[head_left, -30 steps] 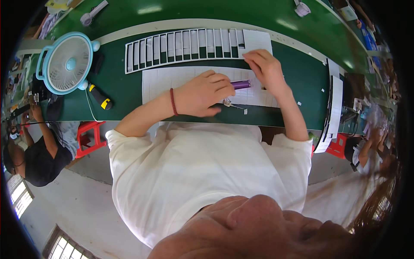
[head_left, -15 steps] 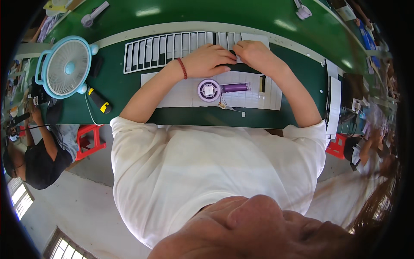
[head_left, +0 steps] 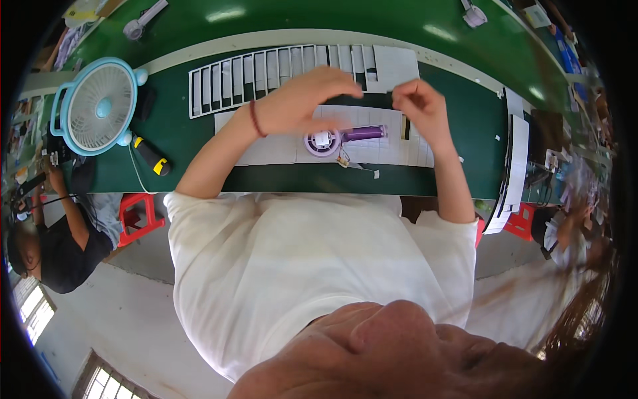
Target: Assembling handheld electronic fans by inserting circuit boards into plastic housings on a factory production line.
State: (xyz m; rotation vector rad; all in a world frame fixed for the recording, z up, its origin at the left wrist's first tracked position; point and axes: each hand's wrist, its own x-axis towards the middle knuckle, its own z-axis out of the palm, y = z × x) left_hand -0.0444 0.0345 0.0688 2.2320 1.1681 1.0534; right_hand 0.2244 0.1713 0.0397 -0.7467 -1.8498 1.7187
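Observation:
My left hand [head_left: 309, 100] hovers over the round head of a purple handheld fan [head_left: 362, 133], its fingers stretched and apart, slightly blurred. The fan lies across white sheets [head_left: 272, 149], handle to the right, with thin wires and a small board [head_left: 343, 159] hanging from its near side. To the right of the fan's handle, my right hand [head_left: 425, 113] is raised with thumb and fingertips pinched together. Whatever is between them is too small to make out. Beyond both hands lies a white slotted sheet [head_left: 229, 81], ladder-like, with a plain white panel [head_left: 397, 66] at its right end.
A light blue desk fan [head_left: 100, 106] stands at left, beside a yellow-and-black screwdriver handle [head_left: 151, 156]. White strips [head_left: 510, 173] overhang the table's right end. Two more handheld fans [head_left: 136, 28] [head_left: 474, 16] lie on the far green surface. People sit at both sides.
Both hands have come away from the slotted sheet and moved apart. The right hand has drawn back toward me and to the right; the left has lifted, its fingers spreading.

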